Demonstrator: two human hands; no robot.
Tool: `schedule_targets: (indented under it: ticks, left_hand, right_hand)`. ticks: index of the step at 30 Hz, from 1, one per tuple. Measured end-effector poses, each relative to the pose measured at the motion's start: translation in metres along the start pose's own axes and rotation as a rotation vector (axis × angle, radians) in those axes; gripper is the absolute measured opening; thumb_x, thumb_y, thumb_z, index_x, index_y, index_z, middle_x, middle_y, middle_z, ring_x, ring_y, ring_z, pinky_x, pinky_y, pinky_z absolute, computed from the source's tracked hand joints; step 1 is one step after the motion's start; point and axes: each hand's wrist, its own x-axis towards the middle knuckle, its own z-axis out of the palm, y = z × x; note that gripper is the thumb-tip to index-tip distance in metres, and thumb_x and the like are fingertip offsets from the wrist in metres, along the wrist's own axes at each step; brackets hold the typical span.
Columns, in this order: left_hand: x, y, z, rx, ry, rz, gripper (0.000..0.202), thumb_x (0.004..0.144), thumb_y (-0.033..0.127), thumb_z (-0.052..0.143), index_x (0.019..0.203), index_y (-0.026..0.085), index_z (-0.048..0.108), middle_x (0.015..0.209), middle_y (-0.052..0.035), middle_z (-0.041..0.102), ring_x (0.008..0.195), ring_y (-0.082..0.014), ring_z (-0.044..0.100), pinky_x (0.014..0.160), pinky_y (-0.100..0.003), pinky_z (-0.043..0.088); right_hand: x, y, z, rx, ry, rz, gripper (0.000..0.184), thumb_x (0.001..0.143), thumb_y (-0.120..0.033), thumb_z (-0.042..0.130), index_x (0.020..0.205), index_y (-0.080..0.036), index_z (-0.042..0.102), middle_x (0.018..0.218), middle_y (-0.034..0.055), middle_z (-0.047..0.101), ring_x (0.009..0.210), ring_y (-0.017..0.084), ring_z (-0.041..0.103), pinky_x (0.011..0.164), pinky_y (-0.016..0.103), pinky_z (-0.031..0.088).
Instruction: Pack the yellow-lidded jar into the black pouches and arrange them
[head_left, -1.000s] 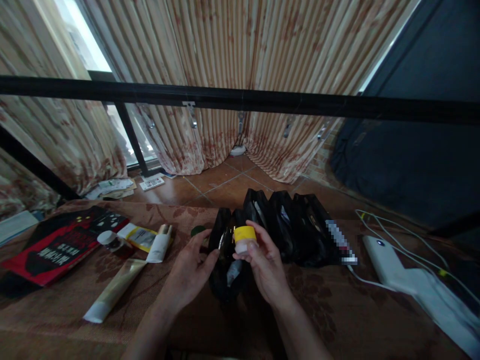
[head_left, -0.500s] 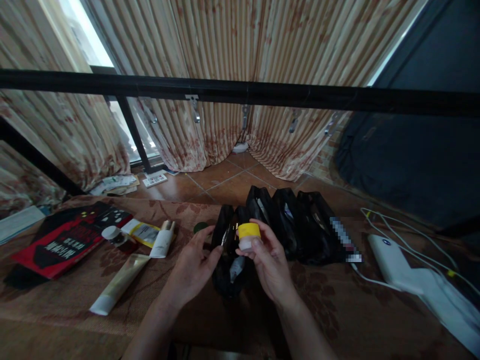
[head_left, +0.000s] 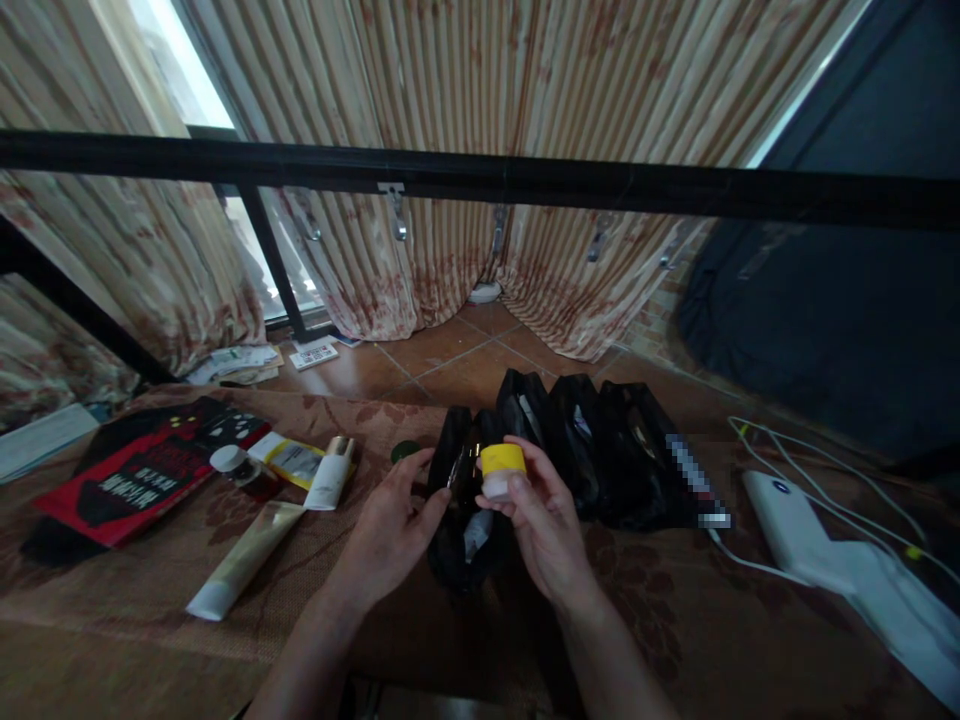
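My right hand [head_left: 544,525] grips a small white jar with a yellow lid [head_left: 502,470], held just above the nearest pocket of a black multi-compartment pouch [head_left: 577,460]. My left hand [head_left: 390,525] has its fingers curled against the left wall of that pocket [head_left: 454,470], holding it apart. The pouch stands on a brown patterned cloth [head_left: 675,600] covering the surface in front of me.
Left of the pouch lie a cream tube [head_left: 244,560], a white tube [head_left: 330,475], a yellow sachet [head_left: 289,460], a small white-capped jar [head_left: 232,462] and a red and black book [head_left: 142,470]. A white power bank [head_left: 787,515] with cables lies right. A black rail [head_left: 480,180] crosses ahead.
The view has shifted slightly; both hands and the jar have stayed at the pouch's near pocket, with the jar a touch lower.
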Motion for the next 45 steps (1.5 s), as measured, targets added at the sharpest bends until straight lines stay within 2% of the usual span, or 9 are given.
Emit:
schedule_targets:
  ticks: [3,12,20,24,28,34,37,43,45]
  left_hand:
    - [0.0001,0.0015,0.0002,-0.009,-0.003,-0.008,0.048,0.090,0.038,0.054,0.132,0.016,0.050,0.116,-0.0112,0.068,0.075,-0.0190,0.071,0.069,-0.035,0.060]
    - [0.0005,0.0011,-0.0002,0.010,0.001,0.009,0.048,0.090,0.038,0.054,0.133,0.017,0.050,0.118,-0.0110,0.067,0.081,-0.0199,0.070,0.070,-0.034,0.059]
    - [-0.0007,0.0015,-0.0003,0.005,0.000,0.014,0.048,0.090,0.037,0.055,0.133,0.018,0.050,0.117,-0.0105,0.068,0.076,-0.0191,0.071,0.070,-0.034,0.059]
    - [-0.0017,0.0033,-0.0002,0.009,-0.002,0.006,0.048,0.090,0.035,0.055,0.134,0.016,0.049,0.122,-0.0119,0.066,0.076,-0.0181,0.070,0.070,-0.033,0.058]
    - [-0.0024,0.0039,0.0008,0.021,-0.006,0.009,0.046,0.091,0.033,0.054,0.134,0.016,0.049,0.117,-0.0112,0.068,0.077,-0.0181,0.070,0.070,-0.033,0.058]
    - [-0.0035,0.0044,0.0019,0.054,0.023,0.023,0.045,0.090,0.029,0.055,0.133,0.017,0.050,0.116,-0.0107,0.067,0.082,-0.0187,0.069,0.071,-0.033,0.057]
    - [-0.0040,0.0063,0.0021,0.080,0.030,0.020,0.045,0.089,0.028,0.055,0.132,0.016,0.051,0.116,-0.0115,0.066,0.085,-0.0204,0.068,0.072,-0.034,0.057]
    - [-0.0036,0.0072,0.0021,0.085,0.026,0.012,0.045,0.089,0.027,0.054,0.133,0.017,0.050,0.115,-0.0103,0.066,0.080,-0.0196,0.067,0.074,-0.037,0.057]
    - [-0.0040,0.0093,0.0004,0.080,0.036,0.041,0.046,0.088,0.026,0.056,0.134,0.018,0.049,0.115,-0.0103,0.066,0.088,-0.0214,0.068,0.082,-0.040,0.057]
  right_hand:
    - [-0.0001,0.0001,-0.0005,-0.003,0.000,-0.001,0.043,0.078,-0.040,0.078,0.117,-0.027,0.065,0.102,0.0022,0.066,0.082,0.015,0.065,0.071,0.030,0.062]
    - [0.0001,-0.0003,-0.0004,-0.017,0.001,0.013,0.043,0.078,-0.040,0.078,0.117,-0.026,0.065,0.103,0.0030,0.066,0.082,0.015,0.065,0.071,0.031,0.062]
    - [-0.0007,0.0000,-0.0009,-0.018,0.002,0.009,0.043,0.079,-0.039,0.077,0.118,-0.027,0.065,0.106,0.0036,0.066,0.085,0.016,0.064,0.068,0.030,0.062]
    - [-0.0022,-0.0012,-0.0005,-0.014,-0.009,0.008,0.043,0.081,-0.037,0.075,0.121,-0.027,0.064,0.108,0.0038,0.065,0.086,0.016,0.062,0.072,0.032,0.062]
    - [-0.0038,-0.0021,-0.0014,-0.018,-0.016,0.022,0.043,0.083,-0.034,0.072,0.123,-0.026,0.062,0.110,0.0050,0.065,0.089,0.017,0.062,0.077,0.033,0.061]
    - [-0.0058,-0.0042,-0.0020,-0.035,-0.022,0.051,0.048,0.078,-0.027,0.073,0.124,-0.025,0.062,0.114,0.0055,0.065,0.092,0.019,0.064,0.081,0.036,0.059]
    - [-0.0066,-0.0043,-0.0024,-0.049,-0.037,0.063,0.049,0.077,-0.023,0.072,0.125,-0.027,0.062,0.117,0.0044,0.066,0.090,0.018,0.065,0.081,0.034,0.058]
    - [-0.0070,-0.0024,-0.0051,-0.046,-0.089,0.100,0.055,0.072,-0.017,0.071,0.125,-0.028,0.062,0.132,0.0047,0.061,0.105,0.021,0.062,0.086,0.033,0.056]
    - [-0.0069,-0.0025,-0.0056,-0.037,-0.095,0.102,0.056,0.070,-0.016,0.071,0.125,-0.028,0.063,0.133,0.0048,0.060,0.106,0.022,0.062,0.086,0.034,0.056]
